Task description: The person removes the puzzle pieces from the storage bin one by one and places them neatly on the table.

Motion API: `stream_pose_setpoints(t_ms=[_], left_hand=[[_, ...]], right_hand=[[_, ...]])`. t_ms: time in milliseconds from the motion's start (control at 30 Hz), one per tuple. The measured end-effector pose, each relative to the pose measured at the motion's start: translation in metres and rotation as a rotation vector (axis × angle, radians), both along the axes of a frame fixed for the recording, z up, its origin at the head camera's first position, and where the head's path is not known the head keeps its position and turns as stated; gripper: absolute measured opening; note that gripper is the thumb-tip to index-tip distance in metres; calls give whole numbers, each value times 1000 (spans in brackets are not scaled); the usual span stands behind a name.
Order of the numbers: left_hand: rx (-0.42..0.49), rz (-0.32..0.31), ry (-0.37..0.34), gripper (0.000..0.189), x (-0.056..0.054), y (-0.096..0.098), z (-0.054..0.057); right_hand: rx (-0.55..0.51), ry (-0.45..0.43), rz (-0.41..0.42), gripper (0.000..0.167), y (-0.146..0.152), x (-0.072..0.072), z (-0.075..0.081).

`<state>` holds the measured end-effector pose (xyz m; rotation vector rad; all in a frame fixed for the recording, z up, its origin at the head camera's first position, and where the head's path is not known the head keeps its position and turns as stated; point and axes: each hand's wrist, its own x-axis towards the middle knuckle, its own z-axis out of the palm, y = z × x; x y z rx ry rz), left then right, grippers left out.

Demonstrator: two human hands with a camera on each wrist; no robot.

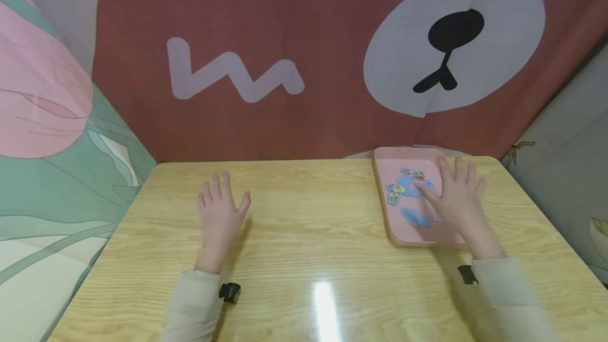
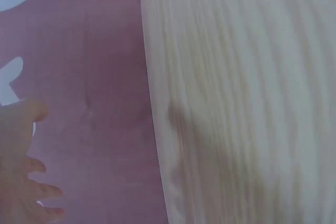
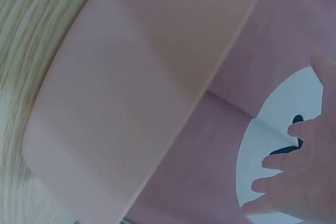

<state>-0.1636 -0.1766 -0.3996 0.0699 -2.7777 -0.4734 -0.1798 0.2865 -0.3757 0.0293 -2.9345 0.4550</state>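
My right hand (image 1: 458, 197) is over the right part of a pink tray (image 1: 396, 231), fingers spread and nothing held. Inside the tray lie several flat blue pieces (image 1: 409, 216), some with a colourful print (image 1: 394, 194); the hand hides part of the tray. In the right wrist view the tray's outer wall (image 3: 115, 87) fills the left, with the spread fingers at the right edge. My left hand (image 1: 219, 215) hovers above the left side of the table, fingers straight and thumb out, holding nothing. Only its thumb and fingertips show in the left wrist view.
The wooden table (image 1: 294, 215) reaches back to a reddish-brown cloth (image 1: 323, 125) with a cartoon print. A patterned green and pink cloth (image 1: 57, 183) hangs at the left, a grey one (image 1: 570, 146) at the right. Light glares off the table's front middle.
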Motion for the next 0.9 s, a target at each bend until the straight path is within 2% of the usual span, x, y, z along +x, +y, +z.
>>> stream_pose_setpoints(t_ms=[200, 300, 433, 667, 900], left_hand=[[45, -43, 50, 66, 1, 13, 0], [65, -73, 59, 64, 0, 19, 0], [123, -114, 58, 60, -2, 29, -1], [252, -188, -30, 51, -3, 51, -6], [542, -300, -211, 49, -14, 82, -9]], right_hand=[[-31, 28, -2, 82, 16, -2, -1], [-79, -34, -12, 77, 28, -5, -1], [-151, -171, -21, 71, 47, -7, -2], [-167, -305, -4, 62, 73, -7, -11], [-238, -355, 9, 58, 90, -8, -17]])
